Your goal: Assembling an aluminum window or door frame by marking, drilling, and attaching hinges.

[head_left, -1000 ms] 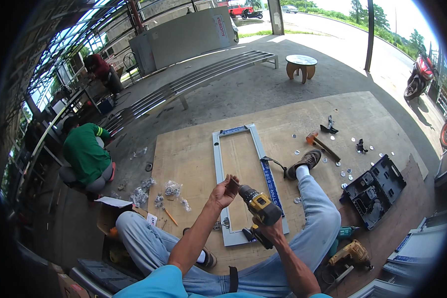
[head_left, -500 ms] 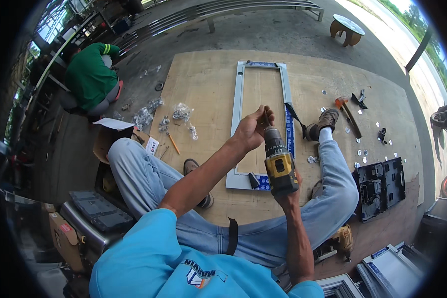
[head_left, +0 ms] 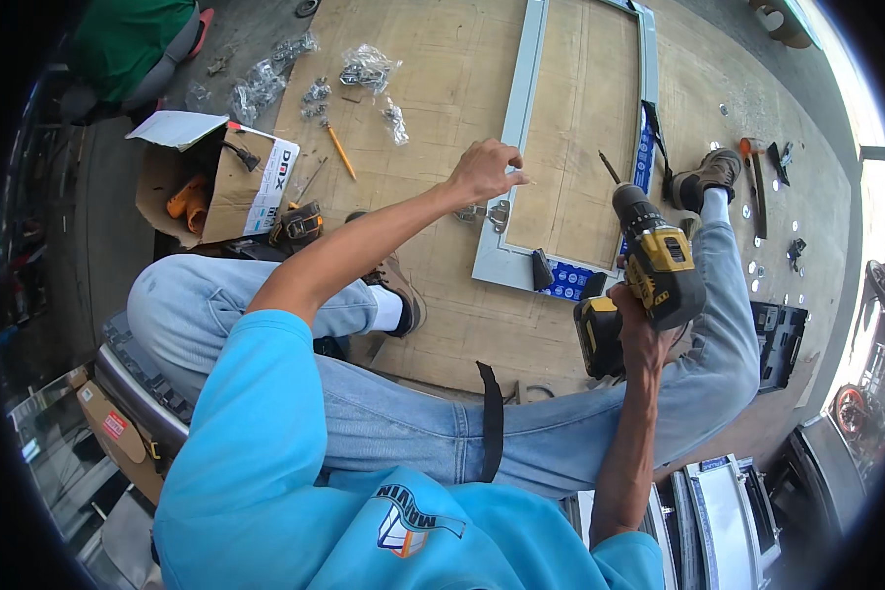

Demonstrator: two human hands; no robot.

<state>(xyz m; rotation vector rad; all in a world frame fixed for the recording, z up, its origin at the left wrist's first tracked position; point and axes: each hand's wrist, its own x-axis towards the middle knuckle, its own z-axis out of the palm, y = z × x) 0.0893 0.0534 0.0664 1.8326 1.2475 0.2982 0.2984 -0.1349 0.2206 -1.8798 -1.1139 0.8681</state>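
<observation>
My right hand (head_left: 641, 329) is wrapped round the grip of a yellow and black cordless drill (head_left: 659, 258), its long bit pointing up and away from me. To the left, my left hand (head_left: 484, 174) hovers over the left side of a light grey metal frame (head_left: 514, 147). Its fingers are pinched, and whatever lies between the fingertips is too small to make out. Just below that hand, a metal hinge-like bracket (head_left: 500, 215) sits at the frame's edge. Blue printed film (head_left: 568, 280) covers parts of the frame, and a black piece (head_left: 541, 268) stands on its near end.
A second yellow and black tool (head_left: 600, 336) stands by my right hand. Leftward are an open cardboard box (head_left: 216, 187), a pencil (head_left: 341, 152) and bagged hardware (head_left: 369, 67). A hammer (head_left: 754, 182) lies beyond my right foot. Another person in green (head_left: 118, 49) crouches at far left.
My hands have parted: the left has come away from the drill's tip toward the frame's left side, while the drill has swung right. The view has shifted nearer and lower.
</observation>
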